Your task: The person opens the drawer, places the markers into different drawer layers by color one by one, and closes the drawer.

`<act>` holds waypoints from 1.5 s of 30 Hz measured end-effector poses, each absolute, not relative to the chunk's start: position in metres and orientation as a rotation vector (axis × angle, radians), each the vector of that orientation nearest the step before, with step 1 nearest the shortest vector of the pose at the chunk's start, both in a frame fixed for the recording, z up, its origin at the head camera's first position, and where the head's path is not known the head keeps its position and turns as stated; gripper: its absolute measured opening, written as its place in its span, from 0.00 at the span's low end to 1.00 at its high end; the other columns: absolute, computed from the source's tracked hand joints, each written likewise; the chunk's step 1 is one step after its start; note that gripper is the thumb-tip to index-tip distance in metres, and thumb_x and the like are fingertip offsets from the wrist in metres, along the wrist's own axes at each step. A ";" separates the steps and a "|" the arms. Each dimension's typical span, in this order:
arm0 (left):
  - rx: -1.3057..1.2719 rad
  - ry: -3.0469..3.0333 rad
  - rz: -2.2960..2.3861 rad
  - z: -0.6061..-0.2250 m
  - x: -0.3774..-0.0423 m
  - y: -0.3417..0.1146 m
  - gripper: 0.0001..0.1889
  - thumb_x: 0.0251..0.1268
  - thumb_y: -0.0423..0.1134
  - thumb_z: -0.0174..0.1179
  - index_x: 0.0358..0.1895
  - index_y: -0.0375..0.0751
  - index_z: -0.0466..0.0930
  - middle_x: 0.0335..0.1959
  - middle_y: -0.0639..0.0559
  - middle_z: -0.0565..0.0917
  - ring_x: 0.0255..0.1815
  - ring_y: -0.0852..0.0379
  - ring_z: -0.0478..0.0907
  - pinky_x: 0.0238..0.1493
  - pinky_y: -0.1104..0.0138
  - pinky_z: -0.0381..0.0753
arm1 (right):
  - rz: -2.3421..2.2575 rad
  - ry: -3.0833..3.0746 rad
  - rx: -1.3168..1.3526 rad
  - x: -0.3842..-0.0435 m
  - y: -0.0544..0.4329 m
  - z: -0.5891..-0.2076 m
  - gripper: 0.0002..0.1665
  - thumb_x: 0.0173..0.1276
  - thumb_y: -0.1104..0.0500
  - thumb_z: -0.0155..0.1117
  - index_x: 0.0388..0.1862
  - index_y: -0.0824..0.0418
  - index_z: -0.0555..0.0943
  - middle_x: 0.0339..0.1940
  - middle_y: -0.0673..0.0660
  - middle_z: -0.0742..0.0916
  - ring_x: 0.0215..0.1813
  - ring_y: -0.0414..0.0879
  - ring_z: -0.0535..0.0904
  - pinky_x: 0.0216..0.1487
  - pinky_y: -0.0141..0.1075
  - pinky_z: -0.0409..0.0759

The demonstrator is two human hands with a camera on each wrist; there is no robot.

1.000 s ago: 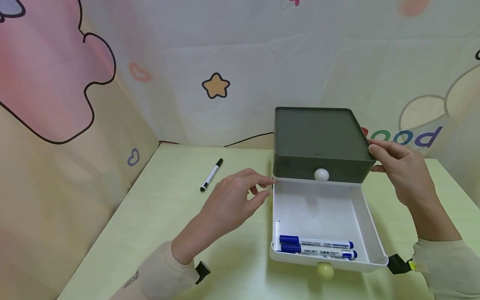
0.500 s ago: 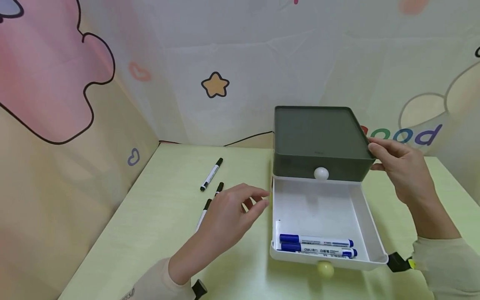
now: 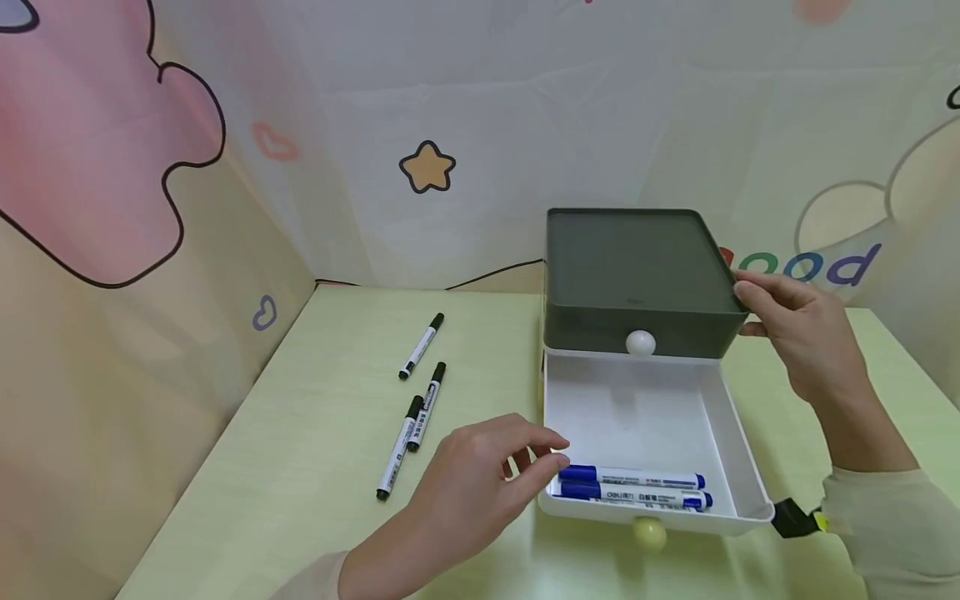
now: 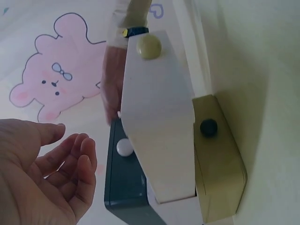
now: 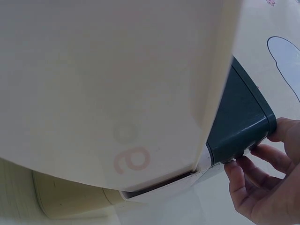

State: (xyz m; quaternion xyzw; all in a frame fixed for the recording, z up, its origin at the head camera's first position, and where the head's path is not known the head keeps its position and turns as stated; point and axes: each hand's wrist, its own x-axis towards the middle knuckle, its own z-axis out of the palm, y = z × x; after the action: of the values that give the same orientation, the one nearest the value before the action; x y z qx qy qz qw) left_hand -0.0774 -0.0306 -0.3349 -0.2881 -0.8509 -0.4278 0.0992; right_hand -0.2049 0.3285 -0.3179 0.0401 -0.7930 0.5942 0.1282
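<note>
A stacked drawer organizer has a dark green top drawer [image 3: 637, 329] with a white knob and a pulled-out white drawer [image 3: 630, 408] with a yellow knob. Inside the white drawer, blue-capped whiteboard markers [image 3: 633, 492] lie along the front. My left hand [image 3: 480, 487] hovers at the drawer's front left, fingers loosely bent and holding nothing; its fingertips overlap the blue caps in the head view. With thumb above and fingers below, my right hand [image 3: 806, 354] grips the green tier's right front corner. In the right wrist view, the drawer's underside hides much of the organizer.
Three black-capped markers lie on the table left of the organizer: one farther back [image 3: 422, 346] and two touching nearer ones [image 3: 397, 450]. Beneath the white drawer is a yellow tier [image 4: 218, 159] with a dark knob. A printed cloth backdrop [image 3: 480, 100] stands behind.
My left hand has moved toward me, down to the white drawer's front left, uncovering two black-capped markers on the table. The right hand keeps its grip on the organizer's corner.
</note>
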 end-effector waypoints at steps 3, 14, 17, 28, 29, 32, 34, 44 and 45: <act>-0.926 -2.513 -1.281 -0.338 -0.072 -0.026 0.05 0.70 0.39 0.69 0.44 0.46 0.90 0.34 0.64 0.85 0.30 0.72 0.76 0.29 0.79 0.74 | 1.713 -2.316 0.117 -0.205 0.328 -0.318 0.24 0.78 0.52 0.62 0.68 0.59 0.81 0.45 0.38 0.85 0.42 0.33 0.81 0.39 0.24 0.81; -1.134 -2.552 -1.194 -0.349 -0.059 -0.010 0.08 0.74 0.42 0.65 0.47 0.45 0.90 0.35 0.62 0.86 0.32 0.78 0.74 0.33 0.85 0.71 | 1.692 -2.317 0.118 -0.204 0.328 -0.318 0.26 0.78 0.52 0.62 0.69 0.62 0.79 0.46 0.38 0.85 0.43 0.33 0.81 0.39 0.24 0.81; -1.199 -2.541 -1.235 -0.352 -0.056 -0.006 0.08 0.74 0.40 0.65 0.48 0.42 0.89 0.36 0.58 0.87 0.33 0.77 0.76 0.35 0.85 0.73 | 1.689 -2.316 0.114 -0.205 0.327 -0.317 0.26 0.78 0.52 0.62 0.69 0.62 0.80 0.46 0.39 0.84 0.43 0.33 0.81 0.39 0.24 0.81; -1.339 -2.670 -1.380 -0.376 -0.058 0.010 0.11 0.79 0.38 0.59 0.56 0.43 0.85 0.37 0.62 0.84 0.32 0.78 0.72 0.36 0.83 0.76 | 1.669 -2.339 0.094 -0.204 0.327 -0.316 0.28 0.78 0.51 0.62 0.70 0.64 0.78 0.47 0.39 0.83 0.43 0.33 0.81 0.40 0.24 0.81; -1.344 -2.670 -1.400 -0.379 -0.058 0.011 0.12 0.79 0.38 0.59 0.58 0.43 0.85 0.39 0.61 0.85 0.33 0.78 0.72 0.37 0.83 0.76 | 1.662 -2.345 0.091 -0.204 0.327 -0.316 0.28 0.78 0.51 0.61 0.71 0.64 0.78 0.47 0.39 0.83 0.43 0.33 0.81 0.40 0.24 0.81; -1.360 -2.680 -1.428 -0.384 -0.059 0.015 0.14 0.79 0.36 0.59 0.62 0.41 0.82 0.46 0.58 0.86 0.37 0.78 0.74 0.40 0.84 0.76 | 1.645 -2.358 0.088 -0.204 0.327 -0.316 0.29 0.79 0.51 0.61 0.71 0.65 0.77 0.47 0.38 0.83 0.43 0.32 0.81 0.40 0.24 0.81; -1.368 -2.679 -1.404 -0.387 -0.060 0.018 0.15 0.78 0.35 0.59 0.63 0.41 0.82 0.51 0.56 0.86 0.39 0.79 0.75 0.41 0.84 0.76 | 1.647 -2.356 0.092 -0.204 0.327 -0.317 0.29 0.79 0.51 0.61 0.71 0.65 0.77 0.47 0.38 0.83 0.44 0.32 0.81 0.40 0.24 0.81; -1.359 -2.722 -1.280 -0.394 -0.065 0.026 0.17 0.80 0.39 0.57 0.67 0.47 0.81 0.58 0.62 0.84 0.39 0.80 0.72 0.39 0.86 0.73 | 1.826 -2.250 0.129 -0.204 0.328 -0.317 0.19 0.78 0.56 0.63 0.65 0.55 0.85 0.45 0.40 0.85 0.41 0.33 0.82 0.38 0.23 0.81; -1.363 -2.726 -1.268 -0.394 -0.066 0.027 0.17 0.81 0.39 0.56 0.67 0.48 0.81 0.59 0.62 0.84 0.40 0.81 0.72 0.39 0.86 0.72 | 1.814 -2.255 0.126 -0.204 0.328 -0.317 0.19 0.78 0.55 0.64 0.64 0.54 0.85 0.45 0.40 0.85 0.41 0.33 0.82 0.38 0.23 0.81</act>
State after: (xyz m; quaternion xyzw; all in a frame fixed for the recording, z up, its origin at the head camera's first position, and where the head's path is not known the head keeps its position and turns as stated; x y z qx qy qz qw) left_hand -0.0656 0.0271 -0.3942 -0.4116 -0.8231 -0.3830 -0.0797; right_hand -0.2042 0.3277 -0.3170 0.0430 -0.7726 0.6215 0.1224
